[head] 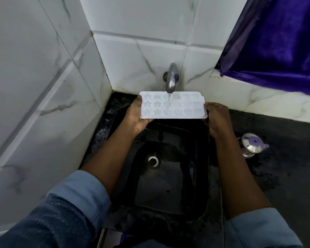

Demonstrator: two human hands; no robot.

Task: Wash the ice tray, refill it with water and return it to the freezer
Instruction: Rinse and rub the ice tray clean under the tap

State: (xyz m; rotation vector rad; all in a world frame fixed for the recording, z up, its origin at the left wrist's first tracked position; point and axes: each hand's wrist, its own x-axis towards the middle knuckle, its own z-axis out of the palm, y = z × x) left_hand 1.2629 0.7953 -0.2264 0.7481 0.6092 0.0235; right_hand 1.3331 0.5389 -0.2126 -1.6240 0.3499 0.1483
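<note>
A white ice tray [184,109] with star and heart shaped pockets is held level over the black sink [202,176], right under the steel tap [171,78]. A thin stream of water falls from the tap into a pocket near the tray's back middle. My left hand [135,116] grips the tray's left end, thumb on the rim and fingers beneath. My right hand [217,118] grips the right end the same way.
White marble-look tiles close in on the left and behind the tap. The black counter [284,163] runs to the right, with a small steel lidded pot [251,144] on it. A purple curtain [283,42] hangs at the upper right. The drain [152,160] lies in the basin.
</note>
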